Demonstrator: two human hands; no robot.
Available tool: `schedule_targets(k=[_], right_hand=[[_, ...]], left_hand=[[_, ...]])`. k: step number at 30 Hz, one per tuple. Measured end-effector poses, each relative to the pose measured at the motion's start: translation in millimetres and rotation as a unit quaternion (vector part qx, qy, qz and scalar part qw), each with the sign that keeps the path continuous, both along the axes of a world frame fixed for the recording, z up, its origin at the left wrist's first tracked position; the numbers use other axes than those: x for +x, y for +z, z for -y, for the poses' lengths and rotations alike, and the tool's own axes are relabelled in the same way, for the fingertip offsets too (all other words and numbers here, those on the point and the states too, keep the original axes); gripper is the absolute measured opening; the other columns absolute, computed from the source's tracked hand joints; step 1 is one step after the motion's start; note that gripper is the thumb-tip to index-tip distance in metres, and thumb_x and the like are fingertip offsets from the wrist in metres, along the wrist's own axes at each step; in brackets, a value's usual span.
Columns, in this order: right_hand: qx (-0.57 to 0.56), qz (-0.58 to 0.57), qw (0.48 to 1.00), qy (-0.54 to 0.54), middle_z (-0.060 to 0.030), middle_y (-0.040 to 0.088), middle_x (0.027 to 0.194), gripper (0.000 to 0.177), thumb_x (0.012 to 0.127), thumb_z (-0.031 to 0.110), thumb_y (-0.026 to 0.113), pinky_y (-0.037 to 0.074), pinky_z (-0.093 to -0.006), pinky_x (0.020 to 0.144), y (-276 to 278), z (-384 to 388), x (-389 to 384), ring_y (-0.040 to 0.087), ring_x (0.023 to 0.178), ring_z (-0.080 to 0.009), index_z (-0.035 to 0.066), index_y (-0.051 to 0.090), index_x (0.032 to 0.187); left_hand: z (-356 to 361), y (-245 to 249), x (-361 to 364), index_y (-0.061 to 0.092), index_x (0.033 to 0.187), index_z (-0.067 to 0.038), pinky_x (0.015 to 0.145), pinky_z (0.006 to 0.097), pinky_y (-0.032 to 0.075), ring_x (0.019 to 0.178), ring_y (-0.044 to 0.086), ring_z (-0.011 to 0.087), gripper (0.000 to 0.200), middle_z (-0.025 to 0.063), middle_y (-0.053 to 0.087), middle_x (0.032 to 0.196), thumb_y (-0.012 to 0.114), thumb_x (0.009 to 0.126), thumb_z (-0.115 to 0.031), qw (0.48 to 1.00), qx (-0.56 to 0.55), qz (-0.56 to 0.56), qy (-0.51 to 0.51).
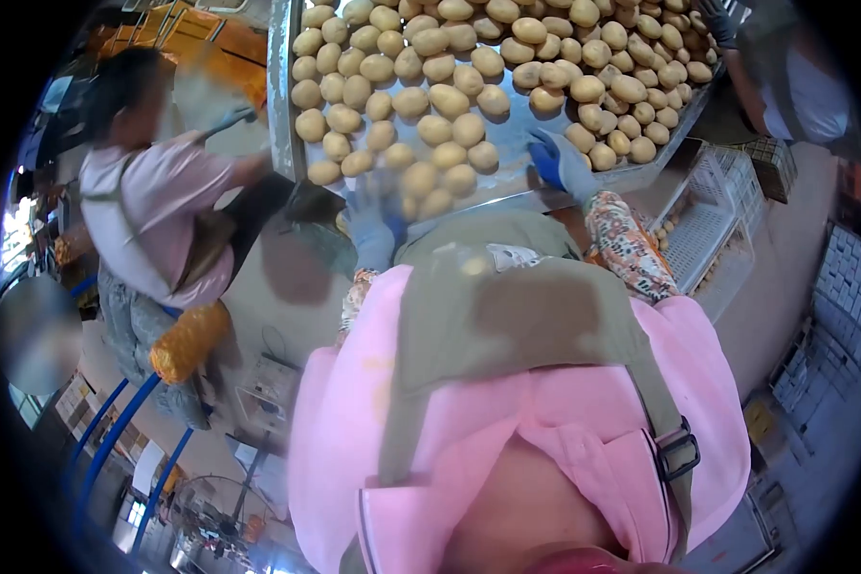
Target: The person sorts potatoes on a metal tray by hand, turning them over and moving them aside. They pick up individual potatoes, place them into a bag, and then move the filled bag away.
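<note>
Blue-gloved right hand point(557, 161) lies open and flat at the table's point(281, 86) near edge, beside potatoes point(450, 100). The left hand point(368, 230), at that edge too, is too blurred to judge. Rolling potatoes gently probably beats grabbing.

My left hand point(371, 228) and right hand point(557, 161) are gloved in blue. My sleeves point(622, 239) are flowered orange on white, my top point(564, 411) is pink and my apron point(507, 316) olive. The potatoes point(450, 96) are pale tan, on a grey steel worktop point(282, 96).
</note>
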State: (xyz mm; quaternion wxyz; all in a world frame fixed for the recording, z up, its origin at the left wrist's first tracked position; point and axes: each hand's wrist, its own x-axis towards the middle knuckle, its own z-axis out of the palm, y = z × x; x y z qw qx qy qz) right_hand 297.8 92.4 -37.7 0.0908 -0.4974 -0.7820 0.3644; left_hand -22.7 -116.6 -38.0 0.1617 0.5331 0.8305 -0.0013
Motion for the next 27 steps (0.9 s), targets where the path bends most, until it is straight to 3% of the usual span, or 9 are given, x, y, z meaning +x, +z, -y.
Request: schedule_targets(k=[3, 4, 6, 9, 11, 13, 15, 18, 27], right_hand=[[-0.327, -0.104, 0.927, -0.154, -0.0141, 0.066, 0.097, 0.036, 0.09, 0.03, 0.056, 0.05, -0.0375, 0.077, -32.1, 21.9, -6.4, 0.063, 0.085, -0.0293, 0.004, 0.059, 0.114], [-0.617, -0.236, 0.698, -0.275, -0.0137, 0.065, 0.098, 0.035, 0.091, 0.028, 0.057, 0.05, -0.0364, 0.078, -36.5, 30.2, -18.6, 0.063, 0.087, -0.0284, 0.003, 0.058, 0.115], [-0.377, -0.042, 0.919, 0.111, -0.0131, 0.064, 0.097, 0.038, 0.09, 0.035, 0.057, 0.049, -0.0365, 0.076, 55.4, 47.9, -86.8, 0.062, 0.089, -0.0259, 0.003, 0.058, 0.112], [-0.128, 0.15, 0.897, 0.395, -0.007, 0.06, 0.093, 0.04, 0.093, 0.038, 0.055, 0.048, -0.0365, 0.075, 55.6, 42.1, -109.2, 0.06, 0.089, -0.0209, 0.005, 0.056, 0.115], [-0.189, -0.011, 0.928, 0.321, -0.0061, 0.059, 0.091, 0.039, 0.093, 0.037, 0.054, 0.049, -0.0364, 0.075, 32.1, 26.7, -94.6, 0.06, 0.086, -0.0202, 0.005, 0.057, 0.116], [-0.349, -0.277, 0.895, -0.005, -0.0038, 0.058, 0.089, 0.036, 0.094, 0.035, 0.053, 0.048, -0.0345, 0.073, -15.0, -15.4, -46.1, 0.058, 0.082, -0.0181, 0.007, 0.058, 0.116], [-0.314, -0.344, 0.827, -0.313, -0.0084, 0.062, 0.1, 0.029, 0.095, 0.023, 0.055, 0.051, -0.033, 0.075, 42.7, -34.3, -25.6, 0.06, 0.086, -0.0186, 0.004, 0.058, 0.118], [0.343, 0.098, 0.924, -0.135, -0.0173, 0.062, 0.116, 0.047, 0.092, 0.038, 0.052, 0.048, -0.0412, 0.087, 54.5, -68.8, 25.4, 0.06, 0.101, -0.0307, 0.01, 0.054, 0.129], [0.041, 0.241, 0.967, -0.076, -0.0337, 0.0, 0.152, 0.069, 0.084, 0.057, 0.057, 0.014, -0.0667, 0.108, 37.5, 27.8, -60.7, 0.01, 0.136, -0.0593, 0.029, 0.037, 0.143]], left_hand=[[13.9, -21.6, -9.8, 0.031, 0.147, -0.016, 0.104, 0.055, 0.027, 0.13, 0.035, 0.0391, 0.075, 0.0189, 0.035, 0.145, 0.06, 0.085, -0.044, 0.985, 0.123, 0.033, 0.118], [9.0, -20.0, -8.1, 0.031, 0.147, -0.016, 0.104, 0.055, 0.027, 0.13, 0.035, 0.0391, 0.075, 0.0189, 0.035, 0.145, 0.06, 0.085, -0.044, 0.985, 0.122, 0.033, 0.12], [-5.5, -3.1, -1.2, 0.034, 0.145, -0.012, 0.103, 0.0542, 0.028, 0.129, 0.036, 0.0392, 0.073, 0.0196, 0.038, 0.143, 0.06, 0.084, -0.043, 0.975, 0.166, -0.095, 0.117], [-22.4, 1.5, 2.1, 0.041, 0.138, -0.005, 0.103, 0.0488, 0.032, 0.125, 0.043, 0.0386, 0.067, 0.0204, 0.045, 0.138, 0.061, 0.085, -0.041, 0.99, 0.14, 0.019, -0.014], [-17.8, -5.0, 7.9, 0.042, 0.137, -0.004, 0.103, 0.0461, 0.034, 0.122, 0.047, 0.0387, 0.066, 0.0212, 0.049, 0.135, 0.062, 0.085, -0.04, 0.978, 0.146, 0.14, -0.048], [-11.0, -3.7, 18.4, 0.041, 0.139, -0.008, 0.097, 0.0453, 0.04, 0.121, 0.048, 0.0356, 0.056, 0.0195, 0.048, 0.133, 0.056, 0.092, -0.034, 0.688, 0.092, 0.655, 0.299], [-12.4, 36.9, 12.6, 0.041, 0.138, -0.008, 0.098, 0.045, 0.04, 0.121, 0.048, 0.0357, 0.058, 0.0201, 0.047, 0.134, 0.059, 0.089, -0.034, 0.826, 0.036, 0.511, 0.234], [-7.6, 34.7, 15.5, 0.043, 0.137, -0.007, 0.097, 0.0437, 0.041, 0.12, 0.049, 0.0358, 0.061, 0.0204, 0.047, 0.134, 0.064, 0.085, -0.033, 0.939, 0.006, 0.318, 0.126], [-67.3, 26.1, 16.0, 0.05, 0.134, -0.016, 0.097, 0.0428, 0.043, 0.115, 0.052, 0.038, 0.062, 0.0216, 0.047, 0.132, 0.07, 0.079, -0.038, 0.956, 0.046, 0.29, -0.01]])
